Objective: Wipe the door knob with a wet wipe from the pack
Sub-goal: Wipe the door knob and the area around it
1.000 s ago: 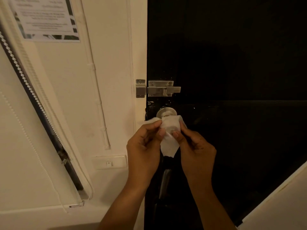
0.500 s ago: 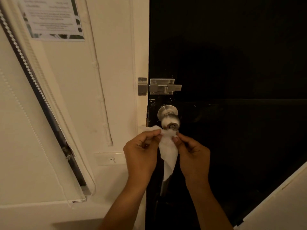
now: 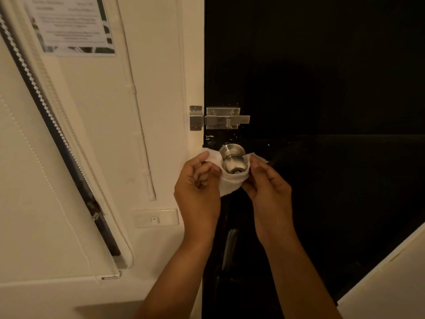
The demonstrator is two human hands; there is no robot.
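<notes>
The door knob sits low on the dark door, close to its left edge and under the steel slide bolt, and it is now cradled from underneath by the wet wipe. Half a second back the wipe hung slack just below the knob, pinched at its top edge; now it has been lifted and spread so it slings under the knob like a hammock, its ends rising on both sides while the knob's top and face stay bare. The left hand has its grip closed on the wipe's left end, thumb and fingers pinching it just beside the knob; the right hand pinches the right end the same way. To my eye this means the wiping proper has begun on the underside, and a see-saw pull or a wrap over the top would be needed to reach the rest. The pack isn't anywhere I can see. On the cream wall to the left a switch sits untouched.
</notes>
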